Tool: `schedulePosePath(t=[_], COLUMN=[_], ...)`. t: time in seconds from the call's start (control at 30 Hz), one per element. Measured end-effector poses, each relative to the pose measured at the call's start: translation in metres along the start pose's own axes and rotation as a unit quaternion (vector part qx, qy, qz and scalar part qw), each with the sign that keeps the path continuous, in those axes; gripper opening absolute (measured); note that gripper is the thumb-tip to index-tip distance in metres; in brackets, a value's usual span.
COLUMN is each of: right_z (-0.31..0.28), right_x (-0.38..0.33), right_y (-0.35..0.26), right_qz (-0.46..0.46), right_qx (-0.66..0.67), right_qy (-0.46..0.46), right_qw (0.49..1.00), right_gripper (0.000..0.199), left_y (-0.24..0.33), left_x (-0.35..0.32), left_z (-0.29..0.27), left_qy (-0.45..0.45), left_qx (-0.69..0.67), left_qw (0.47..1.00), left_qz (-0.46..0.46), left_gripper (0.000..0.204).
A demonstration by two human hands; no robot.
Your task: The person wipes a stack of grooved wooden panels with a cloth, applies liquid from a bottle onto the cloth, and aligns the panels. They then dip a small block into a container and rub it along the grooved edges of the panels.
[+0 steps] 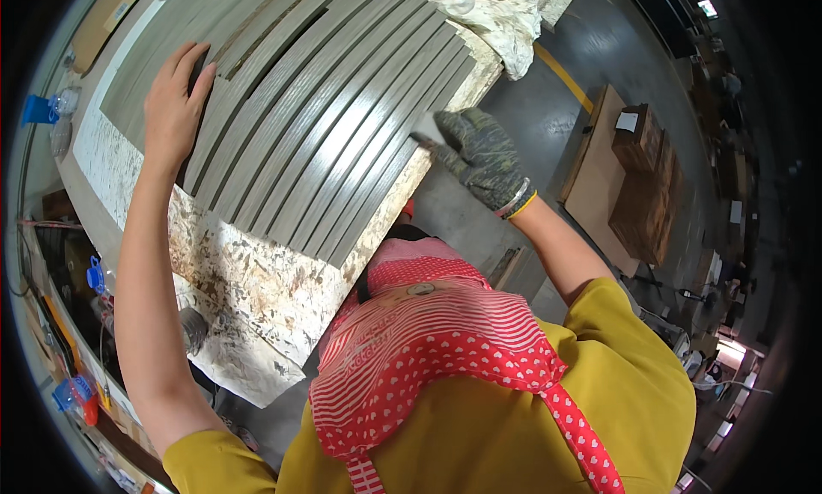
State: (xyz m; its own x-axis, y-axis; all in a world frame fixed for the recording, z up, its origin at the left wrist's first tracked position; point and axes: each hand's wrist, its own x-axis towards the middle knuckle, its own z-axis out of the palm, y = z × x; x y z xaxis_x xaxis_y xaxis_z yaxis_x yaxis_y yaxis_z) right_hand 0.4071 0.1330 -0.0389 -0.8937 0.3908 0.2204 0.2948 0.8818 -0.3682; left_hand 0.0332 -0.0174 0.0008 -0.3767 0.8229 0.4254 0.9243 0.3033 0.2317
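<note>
Grey wood-grain strips [295,143] lie side by side with narrow dark gaps on a work table. Left of them is a wider grey panel [163,74] with a rectangular frame outline [261,27] near its top. My bare left hand [175,104] rests on this panel beside the first strip, fingers stretched out and holding nothing. My right hand [484,160], in a dark mottled knit glove with a yellow cuff edge, is at the right-hand strips near the table edge. Its thumb and fingers close on a pale flat piece [425,129], blurred and partly hidden; its kind cannot be made out.
A stained, paint-spotted cover [257,280] drapes the table's near side. Crumpled whitish sheeting [492,19] lies at the far end. Brown stacked boxes [642,186] stand on a board on the floor at right. Blue-topped bottles [62,107] stand at the left.
</note>
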Motion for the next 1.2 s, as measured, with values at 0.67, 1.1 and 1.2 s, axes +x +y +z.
schedulePosePath(t=[0.67, 1.1, 1.2], right_z=[-0.001, 0.000, 0.004], right_x=[0.009, 0.010, 0.010], right_y=[0.050, 0.038, 0.004], right_qz=[0.049, 0.137, 0.116], right_qx=[-0.086, 0.012, 0.018], right_qy=[0.117, 0.141, 0.114], right_qw=[0.988, 0.980, 0.987], right_gripper=[0.043, 0.041, 0.037], left_y=[0.010, 0.005, 0.010], left_x=[0.004, 0.003, 0.004], left_z=[-0.002, 0.000, -0.002], left_qy=[-0.021, -0.021, -0.021], left_qx=[0.020, 0.011, 0.027], left_qw=[1.000, 1.000, 0.999], left_qz=[0.002, 0.002, 0.004], left_gripper=[0.037, 0.037, 0.037])
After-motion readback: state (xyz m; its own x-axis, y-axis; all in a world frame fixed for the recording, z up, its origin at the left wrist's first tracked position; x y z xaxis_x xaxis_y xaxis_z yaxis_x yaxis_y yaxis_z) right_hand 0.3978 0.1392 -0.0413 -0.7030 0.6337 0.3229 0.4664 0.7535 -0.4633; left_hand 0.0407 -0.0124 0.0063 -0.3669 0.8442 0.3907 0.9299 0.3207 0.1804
